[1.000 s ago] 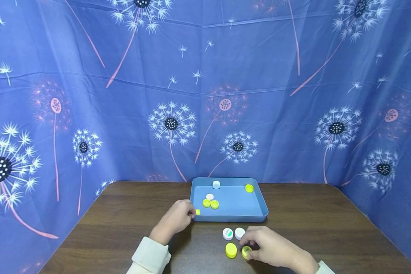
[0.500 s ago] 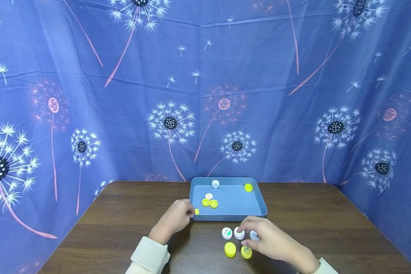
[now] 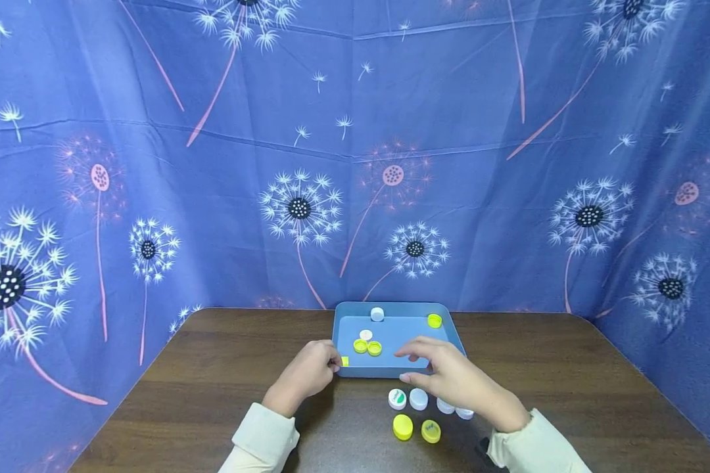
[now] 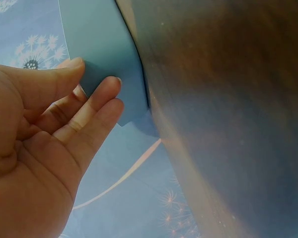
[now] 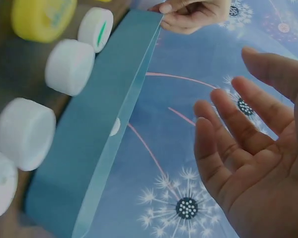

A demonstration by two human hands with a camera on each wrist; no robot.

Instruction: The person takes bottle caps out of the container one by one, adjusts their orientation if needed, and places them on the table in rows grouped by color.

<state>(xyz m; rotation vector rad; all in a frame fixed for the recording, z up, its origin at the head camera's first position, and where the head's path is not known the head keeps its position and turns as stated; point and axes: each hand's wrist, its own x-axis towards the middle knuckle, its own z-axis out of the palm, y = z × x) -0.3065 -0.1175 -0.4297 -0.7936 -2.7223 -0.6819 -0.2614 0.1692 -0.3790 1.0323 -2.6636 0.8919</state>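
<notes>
Pinches the blue tray point(image 3: 405, 328) on the wooden table point(image 3: 236, 348) at its near left corner with the left hand point(image 3: 307, 369). Holds the right hand point(image 3: 449, 374) free and loosely spread above the tray's near side, near white caps point(image 3: 418, 399).

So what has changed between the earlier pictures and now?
The right hand has left the marked yellow cap and moved forward to the blue tray, its grip open and holding nothing. Two white caps, hidden behind it a second ago, now partly show. The left hand still pinches the tray's near left side; the caps in the tray stayed put.
</notes>
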